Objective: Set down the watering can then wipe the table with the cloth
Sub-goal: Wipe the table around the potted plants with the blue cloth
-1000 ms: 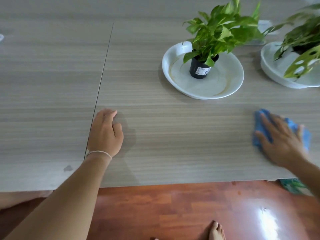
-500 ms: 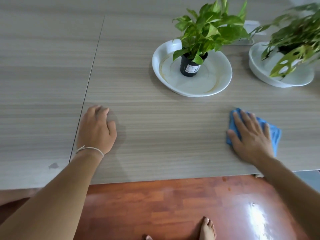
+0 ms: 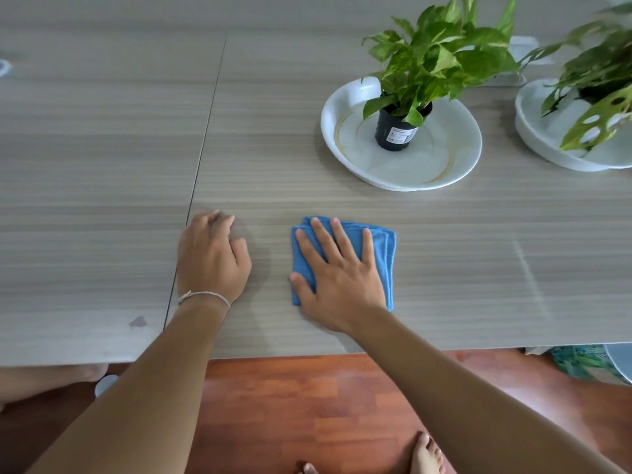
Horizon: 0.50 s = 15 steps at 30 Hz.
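folded blue cloth [image 3: 343,254], under the flat right hand [image 3: 337,282], has slid left near the loosely curled, empty left hand [image 3: 212,260], open grey wood-grain table [image 3: 478,261] at right.

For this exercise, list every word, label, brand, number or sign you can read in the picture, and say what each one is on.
None can be read.
Sticker on the black pot: white, with dark print and what may be a barcode, too small and blurred to read.
Blue cloth, white plates, table: no text visible.
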Each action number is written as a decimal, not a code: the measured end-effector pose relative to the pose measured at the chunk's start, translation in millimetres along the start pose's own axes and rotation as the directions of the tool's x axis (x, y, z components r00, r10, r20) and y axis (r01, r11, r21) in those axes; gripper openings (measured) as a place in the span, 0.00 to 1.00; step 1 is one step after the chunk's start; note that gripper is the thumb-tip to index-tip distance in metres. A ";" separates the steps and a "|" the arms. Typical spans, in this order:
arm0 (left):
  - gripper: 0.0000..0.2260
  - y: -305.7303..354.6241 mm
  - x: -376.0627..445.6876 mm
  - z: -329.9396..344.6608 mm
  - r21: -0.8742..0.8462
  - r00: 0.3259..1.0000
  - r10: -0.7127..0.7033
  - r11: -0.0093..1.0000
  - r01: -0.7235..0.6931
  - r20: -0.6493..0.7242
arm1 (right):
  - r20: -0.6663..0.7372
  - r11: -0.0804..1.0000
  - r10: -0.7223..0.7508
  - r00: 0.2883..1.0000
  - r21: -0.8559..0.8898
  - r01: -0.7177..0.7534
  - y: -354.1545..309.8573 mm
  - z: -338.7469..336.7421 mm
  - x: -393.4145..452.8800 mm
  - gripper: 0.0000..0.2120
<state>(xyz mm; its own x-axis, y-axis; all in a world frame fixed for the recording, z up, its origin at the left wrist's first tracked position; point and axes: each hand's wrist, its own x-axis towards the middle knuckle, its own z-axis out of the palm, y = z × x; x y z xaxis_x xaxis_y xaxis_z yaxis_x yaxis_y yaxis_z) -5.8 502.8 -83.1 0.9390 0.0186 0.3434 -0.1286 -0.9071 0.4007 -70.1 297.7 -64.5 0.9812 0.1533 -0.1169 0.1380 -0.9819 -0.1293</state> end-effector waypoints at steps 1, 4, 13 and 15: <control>0.20 0.0 0.1 -0.9 0.001 0.999 -0.033 0.999 0.033 -0.029 | 0.001 1.000 -0.018 1.000 0.002 0.018 -9.0 1.0 4.2 0.35; 0.19 -1.5 0.7 -4.9 -0.092 0.981 -0.157 0.985 0.146 -0.115 | -0.003 0.998 -0.061 0.998 0.014 0.061 -33.9 4.2 16.1 0.35; 0.23 0.5 7.9 -14.6 -0.349 0.939 -0.324 0.898 0.267 -0.115 | -0.002 0.990 -0.136 0.991 0.030 0.136 -74.7 5.0 37.2 0.35; 0.23 1.0 9.8 -14.4 -0.330 0.942 -0.322 0.903 0.275 -0.096 | -0.003 0.990 -0.139 0.990 0.034 0.139 -75.6 5.0 38.1 0.35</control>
<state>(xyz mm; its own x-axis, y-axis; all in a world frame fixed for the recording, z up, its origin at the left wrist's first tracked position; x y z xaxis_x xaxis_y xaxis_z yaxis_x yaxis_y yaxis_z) -1.3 508.2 -67.1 0.8953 0.3497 0.2760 0.0367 -0.6753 0.7367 -43.9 378.3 -64.1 0.9529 0.2882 -0.0945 0.2687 -0.9467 -0.1777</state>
